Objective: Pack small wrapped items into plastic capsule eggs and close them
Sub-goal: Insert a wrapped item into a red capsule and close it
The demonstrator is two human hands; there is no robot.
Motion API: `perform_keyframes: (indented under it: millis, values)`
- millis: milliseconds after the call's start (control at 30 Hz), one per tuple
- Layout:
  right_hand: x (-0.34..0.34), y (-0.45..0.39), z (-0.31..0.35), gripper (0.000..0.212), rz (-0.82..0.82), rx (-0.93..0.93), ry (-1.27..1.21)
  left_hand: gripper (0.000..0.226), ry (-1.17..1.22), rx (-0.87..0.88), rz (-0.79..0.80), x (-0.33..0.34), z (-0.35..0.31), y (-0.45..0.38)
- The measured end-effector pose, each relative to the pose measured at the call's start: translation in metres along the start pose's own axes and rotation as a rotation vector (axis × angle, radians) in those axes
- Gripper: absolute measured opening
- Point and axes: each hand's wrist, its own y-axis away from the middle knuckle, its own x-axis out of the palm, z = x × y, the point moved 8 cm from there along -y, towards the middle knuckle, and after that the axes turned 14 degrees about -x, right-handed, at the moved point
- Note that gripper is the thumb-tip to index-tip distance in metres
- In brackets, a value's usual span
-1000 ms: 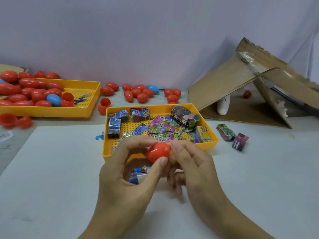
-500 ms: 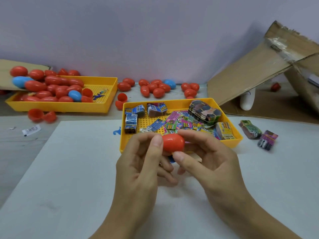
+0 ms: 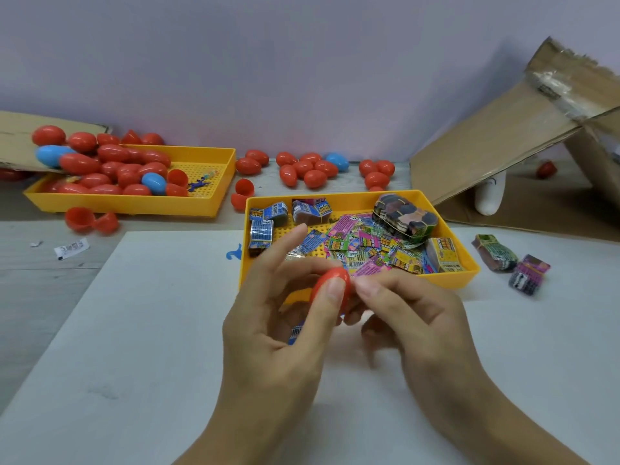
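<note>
Red capsule egg (image 3: 330, 285) held up over the white tabletop (image 3: 151, 330), just in front of the near yellow tray (image 3: 446, 280) of wrapped items (image 3: 369, 245). Left hand (image 3: 268, 333) pinching it, thumb across its front, index finger straight and raised. Right hand (image 3: 412, 317) with curled fingers (image 3: 375, 286) touching the egg's right end. Farther left, a second yellow tray (image 3: 214, 203) heaped with red and blue eggs (image 3: 110, 162); more loose eggs (image 3: 312, 169) behind
</note>
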Motion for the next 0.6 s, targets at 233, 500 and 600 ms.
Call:
perform_keyframes:
  millis: [233,500,600]
  values:
    - [-0.001,-0.001,-0.007,0.042,-0.029,0.077,-0.011,0.037,-0.265,0.206,0.119,0.008,-0.008,0.003]
    - [-0.003,-0.002,0.000,0.030,-0.053,-0.013,-0.048,0.028,-0.049,-0.163,0.085,-0.001,0.013,-0.002]
    - [-0.001,-0.002,0.002,0.031,-0.028,-0.052,-0.010,0.027,-0.017,-0.222,0.118,0.001,0.015,-0.004]
